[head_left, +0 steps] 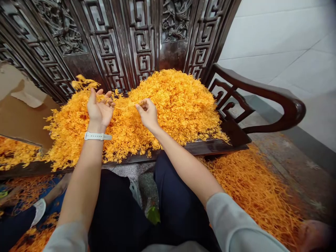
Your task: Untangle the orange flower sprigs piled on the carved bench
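Observation:
A large heap of frilly, coral-like orange strands [178,101] covers the seat of a dark carved wooden bench [236,134]. My left hand [101,110], with a pale watch band at the wrist, is turned palm up over the left part of the heap, its fingers apart and slightly curled. Just beyond its thumb an orange sprig [85,83] sticks up; whether it touches the hand cannot be told. To the right, my right hand [148,113] is closed in a pinch on a thin orange strand, which stretches toward the left hand.
A torn cardboard piece [28,108] stands at the left. The bench's curved armrest [278,94] is on the right. Straight orange strands [252,185] lie on the floor. Another person's arm [56,190] shows at lower left, and a green leaf [153,214] lies between my legs.

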The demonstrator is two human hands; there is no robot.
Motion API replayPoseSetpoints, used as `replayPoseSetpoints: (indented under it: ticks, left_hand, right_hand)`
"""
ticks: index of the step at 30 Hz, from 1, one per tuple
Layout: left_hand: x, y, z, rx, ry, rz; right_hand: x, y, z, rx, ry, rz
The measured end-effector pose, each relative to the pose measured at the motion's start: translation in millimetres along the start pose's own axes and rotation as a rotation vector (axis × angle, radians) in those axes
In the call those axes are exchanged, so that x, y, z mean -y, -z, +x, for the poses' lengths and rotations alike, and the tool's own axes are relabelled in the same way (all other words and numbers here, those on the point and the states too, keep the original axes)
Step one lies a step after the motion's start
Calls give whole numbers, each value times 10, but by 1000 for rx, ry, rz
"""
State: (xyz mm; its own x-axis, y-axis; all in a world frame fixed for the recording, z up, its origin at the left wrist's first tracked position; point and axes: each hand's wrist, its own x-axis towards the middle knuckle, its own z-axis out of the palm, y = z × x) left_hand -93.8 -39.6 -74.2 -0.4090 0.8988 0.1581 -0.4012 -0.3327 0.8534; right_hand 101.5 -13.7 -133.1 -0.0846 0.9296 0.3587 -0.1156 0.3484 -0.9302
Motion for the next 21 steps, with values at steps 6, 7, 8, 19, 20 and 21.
replayPoseSetpoints:
  ticks: [6, 7, 8, 19, 20, 21]
  left_hand:
    - [100, -76, -6, -40, -108, 141]
    - [120, -71, 1, -26, -133, 184]
    - [139, -65, 3, -8, -153, 240]
    - [73, -311, -319, 467, -428, 1040]
    - [71, -320, -318, 486, -439, 1054]
    - [75, -321, -307, 495, -447, 1052]
  right_hand:
    - [91, 107, -3, -96, 147, -67]
    - [104, 128, -3, -118, 178, -104]
    - [118, 147, -3, -134, 204, -127]
    - [431, 162, -127, 40, -41, 196]
    - [437, 160, -131, 28, -32, 194]
    - [437, 160, -130, 14, -15, 186]
